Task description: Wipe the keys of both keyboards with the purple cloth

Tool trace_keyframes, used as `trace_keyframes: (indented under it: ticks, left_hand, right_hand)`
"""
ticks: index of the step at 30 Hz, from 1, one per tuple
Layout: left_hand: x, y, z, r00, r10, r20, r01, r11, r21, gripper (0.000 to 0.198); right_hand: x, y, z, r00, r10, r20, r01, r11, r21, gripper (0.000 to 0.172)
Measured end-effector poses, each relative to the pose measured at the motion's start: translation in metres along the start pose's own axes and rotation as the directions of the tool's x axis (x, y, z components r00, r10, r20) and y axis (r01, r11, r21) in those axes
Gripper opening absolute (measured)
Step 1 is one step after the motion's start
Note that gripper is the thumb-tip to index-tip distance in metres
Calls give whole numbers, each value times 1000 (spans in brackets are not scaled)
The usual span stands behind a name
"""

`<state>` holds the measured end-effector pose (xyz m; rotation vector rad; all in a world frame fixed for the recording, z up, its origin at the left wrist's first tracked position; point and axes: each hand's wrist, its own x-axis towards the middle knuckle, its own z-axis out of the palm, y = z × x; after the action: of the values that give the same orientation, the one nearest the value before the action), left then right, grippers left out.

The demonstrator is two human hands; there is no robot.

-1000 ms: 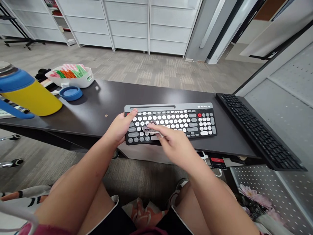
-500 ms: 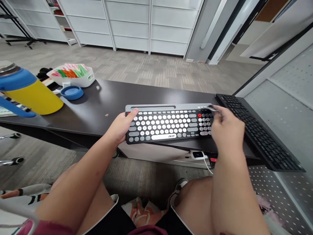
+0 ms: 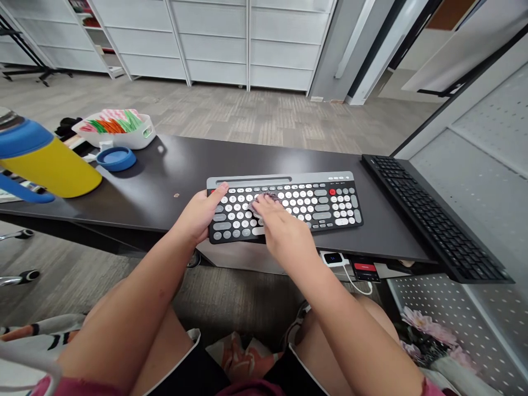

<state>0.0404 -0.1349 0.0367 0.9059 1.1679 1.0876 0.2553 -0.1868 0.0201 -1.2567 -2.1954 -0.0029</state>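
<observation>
An acer keyboard with round white and grey keys and a grey top strip lies at the desk's front edge. My left hand grips its left end, thumb on top and fingers out of sight beneath. My right hand is pressed on the keys left of the middle. Under its fingers is a small crumpled greyish cloth, mostly covered by the hand.
A black keyboard lies slanted along the desk's right side, beside a perforated panel. At left are a yellow-and-blue bottle, a blue lid and a white basket. A white charger with a cable sits below the desk edge.
My right hand has moved left with the cloth, from the keyboard's right end to left of its middle. The number keys now show. My left hand keeps its hold.
</observation>
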Motion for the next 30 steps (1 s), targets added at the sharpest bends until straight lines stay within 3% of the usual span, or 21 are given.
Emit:
trace_keyframes:
  ticks: [6,9,13,16,18,21,23,27,30]
  left_hand:
    - [0,0,1,1000,7,1,-7,1000,-15,43]
    - [-1,0,0,1000,0,-7,0,1000,-16,43]
    - [-2,0,-1,1000,-10,6,11,1000,-16,43]
    - [-1,-1,-2,1000,-14,9,14,1000,-18,44]
    - [-1,-2,-3,1000,-11,13,11,1000,-20,44]
    - [0,-3,-3,1000,-7,22,8,1000,-18,43]
    - [0,-4,-3,1000,-9,26,9,1000,-18,44]
    - [1,-4,-4,1000,-4,27,4,1000,-19,43]
    - [2,-3,-4,1000,-2,18,2,1000,-26,42]
  right_hand:
    - [1,8,-6,993,-109,48,108,994,16,55]
    - [2,26,-17,999,-40,12,41,999,-24,58]
    - [0,51,-38,985,174,-21,-175,981,-80,53]
    - [-4,73,-62,917,387,-101,-396,912,-105,46]
    - [-9,88,-80,829,500,-249,-536,838,-103,42]
    - [-17,107,-103,685,580,-440,-690,710,-139,43]
    - [-21,115,-108,650,604,-461,-736,651,-185,48]
    - [-20,121,-92,654,650,-386,-753,610,-248,48]
    - [-12,112,-70,709,646,-282,-705,654,-274,46]
